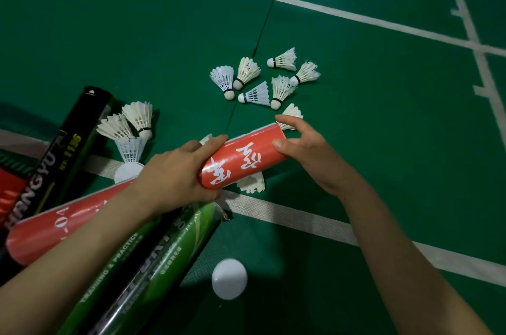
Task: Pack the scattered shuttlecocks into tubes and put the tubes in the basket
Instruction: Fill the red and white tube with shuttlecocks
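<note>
Firmly, the left hand gripped the lower end of a red shuttlecock tube printed with white characters, while the right hand curled at its open upper end, thumb on the rim and fingers over the feathers of a shuttlecock at the mouth. Just beyond, six loose shuttlecocks lay clustered on the green court floor, with three more to the left beside a black tube box. A second red tube and a green tube lay under the left forearm, a white cap nearby.
</note>
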Demonstrator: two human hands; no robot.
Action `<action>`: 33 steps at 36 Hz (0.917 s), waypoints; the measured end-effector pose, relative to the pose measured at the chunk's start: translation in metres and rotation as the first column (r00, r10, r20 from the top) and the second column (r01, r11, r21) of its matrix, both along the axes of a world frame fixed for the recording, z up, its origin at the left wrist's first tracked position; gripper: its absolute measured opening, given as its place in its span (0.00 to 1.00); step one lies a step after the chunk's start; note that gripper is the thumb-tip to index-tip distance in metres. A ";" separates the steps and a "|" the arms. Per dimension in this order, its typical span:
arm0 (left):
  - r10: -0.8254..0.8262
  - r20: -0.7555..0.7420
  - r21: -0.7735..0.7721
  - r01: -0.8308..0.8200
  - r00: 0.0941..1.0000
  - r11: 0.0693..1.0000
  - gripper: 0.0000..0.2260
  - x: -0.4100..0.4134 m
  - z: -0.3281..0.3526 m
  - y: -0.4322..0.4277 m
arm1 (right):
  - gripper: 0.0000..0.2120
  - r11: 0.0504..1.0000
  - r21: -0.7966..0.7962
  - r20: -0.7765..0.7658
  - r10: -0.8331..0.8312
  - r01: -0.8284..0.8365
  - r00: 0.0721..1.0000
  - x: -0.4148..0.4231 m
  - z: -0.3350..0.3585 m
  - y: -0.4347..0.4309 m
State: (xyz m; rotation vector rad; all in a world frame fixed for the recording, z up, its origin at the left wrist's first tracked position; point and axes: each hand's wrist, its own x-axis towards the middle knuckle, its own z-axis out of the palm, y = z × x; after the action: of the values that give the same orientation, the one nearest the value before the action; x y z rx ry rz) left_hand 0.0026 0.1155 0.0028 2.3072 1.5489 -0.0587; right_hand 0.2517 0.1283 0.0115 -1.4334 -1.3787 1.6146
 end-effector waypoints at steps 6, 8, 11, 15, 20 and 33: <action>-0.004 -0.023 -0.014 0.004 1.000 1.000 0.46 -0.002 -0.003 -0.003 | 0.22 0.999 -0.051 0.003 -0.005 0.005 1.000 -0.001 -0.002 0.000; -0.009 -0.027 -0.006 0.009 1.000 1.000 0.46 -0.003 -0.003 -0.004 | 0.20 0.997 -0.076 -0.009 0.005 -0.005 1.000 -0.001 -0.003 0.001; -0.029 -0.041 0.028 0.030 0.999 0.999 0.46 -0.002 -0.002 -0.004 | 0.21 0.990 -0.140 -0.045 0.022 -0.028 0.999 0.000 -0.004 0.002; -0.062 -0.072 0.105 0.069 0.996 0.992 0.45 -0.001 -0.002 -0.001 | 0.24 0.978 -0.205 -0.092 0.020 -0.039 0.996 0.001 -0.006 0.002; -0.078 -0.099 0.145 0.092 0.992 0.985 0.44 0.001 -0.001 0.000 | 0.25 0.972 -0.233 -0.180 -0.031 -0.012 0.983 0.004 -0.005 0.000; -0.052 -0.046 0.124 0.057 0.998 0.991 0.46 -0.002 -0.003 0.001 | 0.23 0.995 -0.095 -0.132 -0.037 0.024 0.991 -0.008 0.004 0.002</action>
State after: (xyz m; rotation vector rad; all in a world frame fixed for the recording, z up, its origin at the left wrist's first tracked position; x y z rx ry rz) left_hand 0.0003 0.1167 -0.0005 2.4609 1.5511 -0.0245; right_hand 0.2438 0.1302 0.0155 -1.3655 -1.2149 1.7420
